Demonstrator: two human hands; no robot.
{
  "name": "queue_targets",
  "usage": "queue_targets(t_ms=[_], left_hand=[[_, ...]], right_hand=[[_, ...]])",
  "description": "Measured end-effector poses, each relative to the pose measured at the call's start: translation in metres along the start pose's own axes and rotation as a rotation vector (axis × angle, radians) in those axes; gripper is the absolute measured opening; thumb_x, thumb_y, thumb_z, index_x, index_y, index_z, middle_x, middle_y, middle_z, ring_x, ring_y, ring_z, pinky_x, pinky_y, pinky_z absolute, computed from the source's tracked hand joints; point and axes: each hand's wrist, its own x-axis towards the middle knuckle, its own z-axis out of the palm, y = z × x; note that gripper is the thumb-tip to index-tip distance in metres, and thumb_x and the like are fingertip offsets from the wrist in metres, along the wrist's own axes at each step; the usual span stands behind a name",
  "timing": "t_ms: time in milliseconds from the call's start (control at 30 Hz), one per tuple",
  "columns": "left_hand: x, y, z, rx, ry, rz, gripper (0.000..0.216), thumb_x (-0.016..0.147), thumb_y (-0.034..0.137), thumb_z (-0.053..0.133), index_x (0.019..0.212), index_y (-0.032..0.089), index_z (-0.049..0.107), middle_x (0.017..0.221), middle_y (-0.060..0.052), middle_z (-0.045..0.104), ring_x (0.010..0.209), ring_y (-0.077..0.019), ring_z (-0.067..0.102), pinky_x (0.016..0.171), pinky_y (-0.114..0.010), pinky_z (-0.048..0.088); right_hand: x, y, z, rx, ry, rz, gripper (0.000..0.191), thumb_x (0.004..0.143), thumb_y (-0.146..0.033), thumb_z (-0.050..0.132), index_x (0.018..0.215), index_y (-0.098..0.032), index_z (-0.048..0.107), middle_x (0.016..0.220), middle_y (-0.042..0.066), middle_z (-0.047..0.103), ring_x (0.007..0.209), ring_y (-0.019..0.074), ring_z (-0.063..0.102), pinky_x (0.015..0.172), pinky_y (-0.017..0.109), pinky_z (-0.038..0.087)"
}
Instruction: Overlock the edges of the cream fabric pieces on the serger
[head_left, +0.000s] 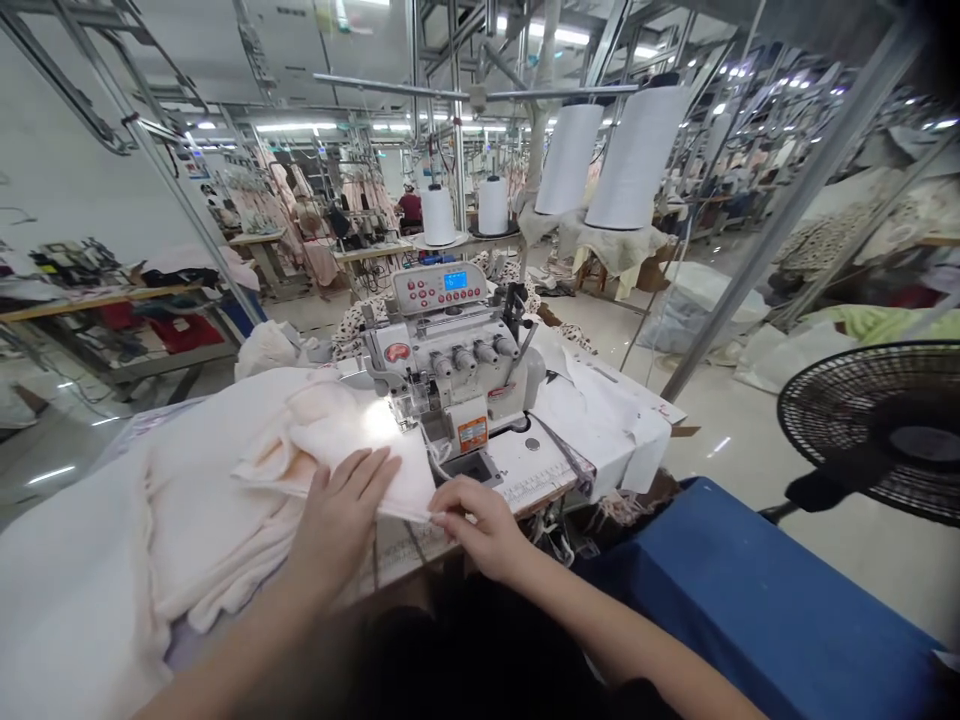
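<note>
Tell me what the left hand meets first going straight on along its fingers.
The left hand, past the folded cream fabric, would probably meet the overlock machine's presser foot; depth is unclear.

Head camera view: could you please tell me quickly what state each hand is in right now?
Left hand: open, flat on the pale fabric.
Right hand: closed, pinching the fabric's edge.

The cloth (337, 425) I'm touching is soft and matt; my sewing machine (450, 360) is smooth painted metal with glossy plastic buttons (429, 290), and the tiled floor (739, 510) shines.
</note>
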Motion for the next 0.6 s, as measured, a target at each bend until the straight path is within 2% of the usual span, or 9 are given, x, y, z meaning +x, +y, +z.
queue_targets(t_ms=[133,333,400,500,600], left_hand=[[0.019,-0.009,-0.003,0.005,-0.096,-0.037,0.045,0.075,0.002,0.038,0.113,0.017,0.057,0.118,-0.01,0.06,0.103,-0.0267,0.054,0.074,-0.039,0.035],[0.042,-0.03,-0.001,0.007,-0.241,-0.05,0.046,0.076,0.0,0.034,0.108,0.021,0.058,0.112,-0.008,0.062,0.091,-0.0229,0.057,0.071,-0.037,0.032],[0.049,-0.039,0.004,-0.003,-0.266,-0.048,0.042,0.077,0.001,0.035,0.105,0.022,0.059,0.106,-0.008,0.065,0.09,-0.0225,0.058,0.069,-0.036,0.031],[0.057,-0.053,0.014,-0.051,-0.273,-0.046,0.031,0.079,0.009,0.042,0.099,0.023,0.06,0.099,-0.006,0.066,0.089,-0.0226,0.059,0.066,-0.035,0.03],[0.06,-0.069,0.023,-0.069,-0.246,-0.066,0.019,0.077,0.016,0.05,0.091,0.021,0.061,0.092,-0.005,0.067,0.085,-0.0241,0.06,0.066,-0.034,0.033]], right_hand=[[0.019,0.008,-0.007,0.06,-0.043,0.067,0.014,0.085,-0.027,0.051,0.079,-0.015,0.057,0.085,0.003,0.053,0.048,0.0043,0.049,0.046,0.019,0.043],[0.046,0.027,-0.011,0.009,-0.077,0.078,0.011,0.086,-0.025,0.05,0.081,-0.016,0.055,0.089,0.003,0.053,0.045,0.0033,0.048,0.046,0.02,0.041],[0.056,0.029,-0.011,-0.113,-0.079,0.011,0.009,0.085,-0.022,0.05,0.082,-0.017,0.056,0.088,0.003,0.055,0.054,0.0069,0.054,0.054,0.021,0.044],[0.067,0.028,-0.01,-0.365,-0.08,-0.118,0.012,0.087,-0.02,0.047,0.086,-0.018,0.058,0.091,0.005,0.061,0.084,0.0137,0.06,0.073,0.023,0.047],[0.068,0.026,-0.009,-0.587,-0.067,-0.169,0.018,0.09,-0.023,0.041,0.094,-0.019,0.059,0.106,0.005,0.064,0.095,0.0144,0.06,0.078,0.023,0.047]])
